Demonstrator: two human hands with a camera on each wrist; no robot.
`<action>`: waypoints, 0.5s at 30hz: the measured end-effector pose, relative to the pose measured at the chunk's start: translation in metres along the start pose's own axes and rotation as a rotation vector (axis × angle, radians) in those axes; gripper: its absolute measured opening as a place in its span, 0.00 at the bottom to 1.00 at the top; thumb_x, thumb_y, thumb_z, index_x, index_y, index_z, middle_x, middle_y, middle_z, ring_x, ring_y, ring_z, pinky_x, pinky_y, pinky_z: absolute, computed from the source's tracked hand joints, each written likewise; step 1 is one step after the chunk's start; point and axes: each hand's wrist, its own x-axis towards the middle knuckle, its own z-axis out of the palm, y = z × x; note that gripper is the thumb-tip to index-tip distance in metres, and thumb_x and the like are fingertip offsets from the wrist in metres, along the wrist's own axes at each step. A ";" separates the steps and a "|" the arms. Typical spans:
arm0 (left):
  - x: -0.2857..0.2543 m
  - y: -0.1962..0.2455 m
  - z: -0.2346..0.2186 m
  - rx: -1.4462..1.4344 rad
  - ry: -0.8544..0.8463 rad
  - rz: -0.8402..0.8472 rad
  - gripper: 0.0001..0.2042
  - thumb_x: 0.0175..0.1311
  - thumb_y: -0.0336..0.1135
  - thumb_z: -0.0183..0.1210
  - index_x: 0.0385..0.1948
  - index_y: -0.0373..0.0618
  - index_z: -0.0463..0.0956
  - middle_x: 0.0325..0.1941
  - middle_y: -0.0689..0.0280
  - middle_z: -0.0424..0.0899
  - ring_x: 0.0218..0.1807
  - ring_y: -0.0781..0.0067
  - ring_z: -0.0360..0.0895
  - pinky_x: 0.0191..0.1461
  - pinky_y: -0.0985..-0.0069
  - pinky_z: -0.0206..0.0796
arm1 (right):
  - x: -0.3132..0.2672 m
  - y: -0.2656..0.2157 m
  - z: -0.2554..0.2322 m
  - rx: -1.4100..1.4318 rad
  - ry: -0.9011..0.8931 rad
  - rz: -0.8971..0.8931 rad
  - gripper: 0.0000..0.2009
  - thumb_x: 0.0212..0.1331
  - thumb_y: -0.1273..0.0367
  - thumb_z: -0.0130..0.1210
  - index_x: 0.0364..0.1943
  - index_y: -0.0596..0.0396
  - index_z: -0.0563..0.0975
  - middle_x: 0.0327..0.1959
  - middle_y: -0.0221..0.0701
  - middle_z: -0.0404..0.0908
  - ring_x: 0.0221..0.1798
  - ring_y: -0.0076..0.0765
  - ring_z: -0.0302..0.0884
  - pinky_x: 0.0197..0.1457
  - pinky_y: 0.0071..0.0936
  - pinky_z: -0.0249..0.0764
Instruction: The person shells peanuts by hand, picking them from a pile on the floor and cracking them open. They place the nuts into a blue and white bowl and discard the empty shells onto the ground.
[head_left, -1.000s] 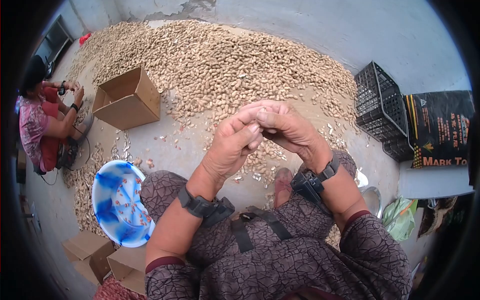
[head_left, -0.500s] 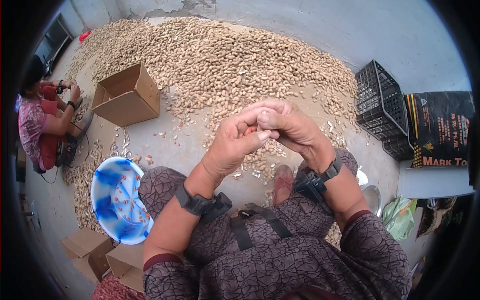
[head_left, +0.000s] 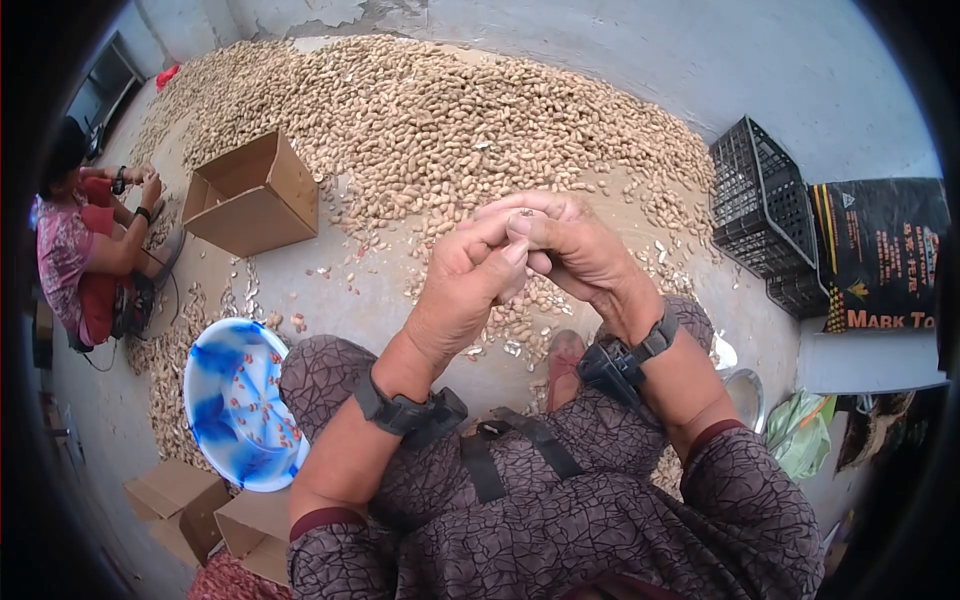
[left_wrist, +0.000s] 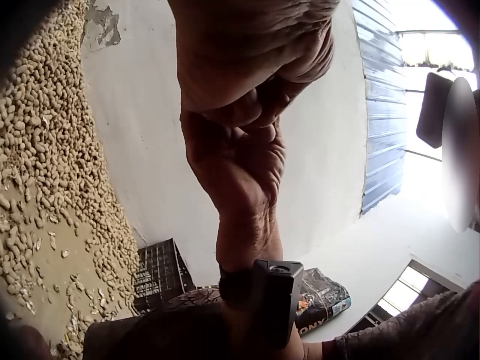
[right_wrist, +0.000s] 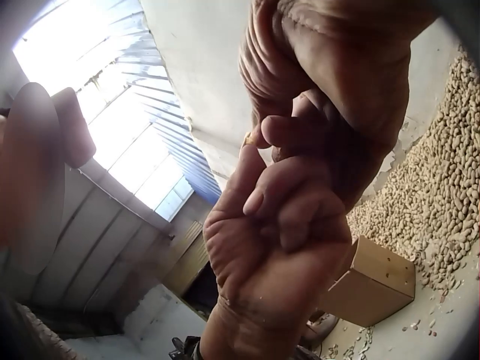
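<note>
Both hands meet above the lap in the head view, fingertips together. The left hand [head_left: 460,275] has its thumb and fingers bent, pinching a small peanut piece [head_left: 527,212] from the left. From the right, the right hand [head_left: 580,250] pinches it too, thumb on top. A tiny yellowish bit of the piece [right_wrist: 250,140] shows between the fingertips in the right wrist view; the rest is hidden by fingers. Behind the hands spreads a large heap of unshelled peanuts [head_left: 450,120]. At the left knee stands a blue-and-white basin [head_left: 207,400] with scattered reddish kernels inside.
A cardboard box [head_left: 255,215] stands before the heap, with more boxes [head_left: 180,490] at lower left. Black crates [head_left: 750,200] and a black sack [head_left: 885,250] are at right. Another person [head_left: 85,240] squats at far left. Empty shells litter the floor.
The left thumb has drawn back and up toward the right thumb. Reddish kernels seen among the left fingers half a second ago are now hidden. Both hands stay together in nearly the same place.
</note>
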 end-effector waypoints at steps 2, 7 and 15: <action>0.000 0.007 0.000 -0.062 -0.040 0.009 0.16 0.61 0.33 0.46 0.48 0.35 0.67 0.25 0.70 0.72 0.19 0.89 0.57 0.24 0.91 0.52 | 0.001 0.004 -0.002 0.022 0.003 -0.010 0.16 0.53 0.66 0.55 0.40 0.65 0.73 0.27 0.29 0.76 0.23 0.14 0.67 0.26 0.10 0.65; -0.001 0.005 -0.004 -0.137 0.033 -0.032 0.18 0.62 0.29 0.41 0.54 0.36 0.61 0.26 0.69 0.72 0.19 0.89 0.58 0.23 0.93 0.52 | 0.000 0.003 -0.011 0.032 0.006 0.006 0.16 0.54 0.63 0.54 0.41 0.62 0.73 0.28 0.28 0.77 0.25 0.15 0.69 0.29 0.11 0.66; -0.001 -0.004 -0.004 0.031 0.169 0.016 0.19 0.62 0.29 0.41 0.56 0.37 0.59 0.21 0.69 0.70 0.16 0.89 0.57 0.18 0.92 0.51 | 0.004 0.005 -0.012 -0.246 0.153 0.005 0.09 0.51 0.67 0.55 0.29 0.59 0.76 0.22 0.27 0.76 0.24 0.17 0.70 0.26 0.13 0.63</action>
